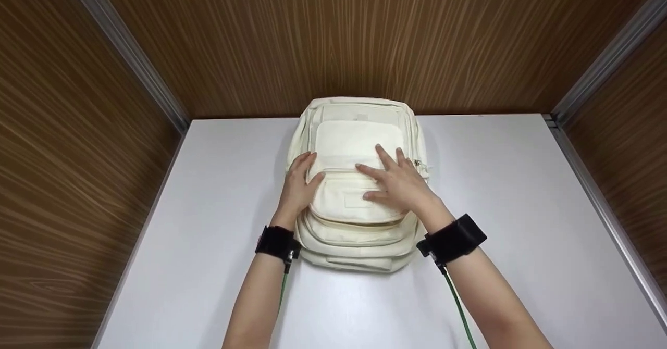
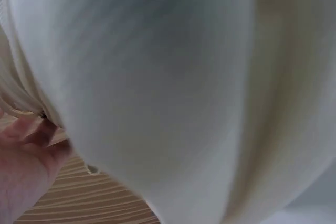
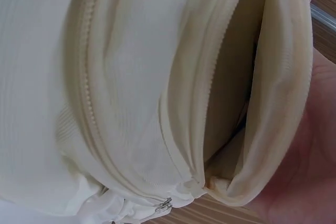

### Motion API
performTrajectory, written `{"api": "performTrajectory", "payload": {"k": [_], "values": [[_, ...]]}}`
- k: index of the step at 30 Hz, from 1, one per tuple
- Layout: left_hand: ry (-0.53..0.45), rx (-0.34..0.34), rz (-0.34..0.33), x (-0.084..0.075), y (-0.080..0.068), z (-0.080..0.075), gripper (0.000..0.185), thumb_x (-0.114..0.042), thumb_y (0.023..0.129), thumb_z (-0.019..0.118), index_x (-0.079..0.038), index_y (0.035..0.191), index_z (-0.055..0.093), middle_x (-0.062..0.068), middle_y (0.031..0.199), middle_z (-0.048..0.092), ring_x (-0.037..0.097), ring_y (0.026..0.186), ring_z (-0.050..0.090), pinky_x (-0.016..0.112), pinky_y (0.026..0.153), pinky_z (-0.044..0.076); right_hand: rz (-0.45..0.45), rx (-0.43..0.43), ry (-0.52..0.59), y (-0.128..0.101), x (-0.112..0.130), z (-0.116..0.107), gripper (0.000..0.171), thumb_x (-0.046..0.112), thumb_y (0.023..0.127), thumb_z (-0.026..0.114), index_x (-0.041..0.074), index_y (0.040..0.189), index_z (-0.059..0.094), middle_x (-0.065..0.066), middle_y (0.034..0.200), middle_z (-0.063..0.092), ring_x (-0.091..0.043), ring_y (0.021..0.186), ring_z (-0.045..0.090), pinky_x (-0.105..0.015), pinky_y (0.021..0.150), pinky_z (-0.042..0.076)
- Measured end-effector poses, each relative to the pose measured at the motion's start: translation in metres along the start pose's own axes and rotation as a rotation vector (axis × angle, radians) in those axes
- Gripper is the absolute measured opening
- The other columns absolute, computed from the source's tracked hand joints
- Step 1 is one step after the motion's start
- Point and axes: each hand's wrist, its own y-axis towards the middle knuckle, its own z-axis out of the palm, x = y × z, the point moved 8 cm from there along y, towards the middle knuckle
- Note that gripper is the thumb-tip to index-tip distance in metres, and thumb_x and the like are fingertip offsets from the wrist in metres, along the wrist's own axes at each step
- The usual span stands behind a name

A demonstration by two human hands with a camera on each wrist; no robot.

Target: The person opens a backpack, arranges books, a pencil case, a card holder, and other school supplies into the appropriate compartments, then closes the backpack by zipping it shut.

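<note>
In the centre of the head view, a cream backpack (image 1: 359, 182) lies flat on the white table (image 1: 521, 208), with its front pockets facing up.

My left hand (image 1: 298, 185) is at the left side of the backpack. Its fingers curl over the left edge of the front pocket and my thumb lies on top, so I grip the fabric there. In the left wrist view I see only a part of this hand (image 2: 26, 166) at the lower left, under blurred pale fabric.

My right hand (image 1: 398, 179) lies flat on the front pocket, right of the centre, with the fingers straight and spread, pressing on the cloth. In the right wrist view a zipper (image 3: 86, 103) runs down the left part of the frame, and one pocket (image 3: 236, 77) stands open in the upper right, next to my palm (image 3: 310, 171).
</note>
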Motion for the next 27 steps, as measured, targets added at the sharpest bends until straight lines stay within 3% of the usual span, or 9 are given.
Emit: {"api": "performTrajectory", "payload": {"k": [5, 11, 15, 20, 27], "values": [[0.049, -0.123, -0.048, 0.006, 0.0, -0.012, 0.036, -0.004, 0.102, 0.046, 0.0, 0.137, 0.053, 0.019, 0.125, 0.058, 0.031, 0.119, 0.054, 0.039, 0.1, 0.043, 0.01, 0.026, 0.01, 0.008, -0.008, 0.003, 0.068, 0.062, 0.088, 0.058, 0.046, 0.149, 0.035, -0.009, 0.164, -0.003, -0.056, 0.14, -0.001, -0.064, 0.112, 0.01], [0.138, -0.119, -0.111, 0.01, 0.0, -0.017, 0.032, -0.005, 0.1, 0.053, 0.0, 0.131, 0.06, 0.018, 0.114, 0.066, 0.03, 0.105, 0.063, 0.039, 0.089, 0.05, 0.009, 0.011, 0.054, 0.015, -0.016, 0.005, 0.067, 0.059, 0.087, 0.061, 0.047, 0.148, 0.036, -0.005, 0.164, -0.002, -0.053, 0.142, -0.003, -0.064, 0.112, 0.009], [0.152, -0.121, -0.128, 0.012, 0.0, -0.017, 0.027, -0.01, 0.099, 0.057, -0.001, 0.123, 0.067, 0.016, 0.113, 0.068, 0.028, 0.105, 0.064, 0.038, 0.088, 0.051, 0.006, -0.001, 0.047, 0.016, -0.02, 0.003, 0.066, 0.059, 0.088, 0.061, 0.046, 0.148, 0.037, -0.006, 0.164, 0.0, -0.054, 0.141, -0.001, -0.064, 0.112, 0.01], [0.184, -0.162, -0.093, 0.009, -0.002, -0.018, 0.023, -0.008, 0.098, 0.059, -0.002, 0.116, 0.071, 0.015, 0.11, 0.07, 0.03, 0.105, 0.065, 0.039, 0.09, 0.05, 0.001, -0.003, 0.038, 0.016, -0.021, 0.001, 0.066, 0.059, 0.088, 0.061, 0.045, 0.148, 0.037, -0.007, 0.164, 0.0, -0.056, 0.141, 0.0, -0.064, 0.111, 0.011], [0.283, -0.182, -0.047, 0.002, -0.01, -0.022, 0.02, -0.009, 0.097, 0.062, -0.003, 0.111, 0.073, 0.013, 0.102, 0.072, 0.03, 0.096, 0.068, 0.041, 0.082, 0.053, 0.007, -0.001, 0.043, 0.016, -0.022, 0.002, 0.067, 0.059, 0.088, 0.061, 0.046, 0.148, 0.036, -0.006, 0.164, -0.001, -0.055, 0.141, 0.0, -0.064, 0.112, 0.01]]}}
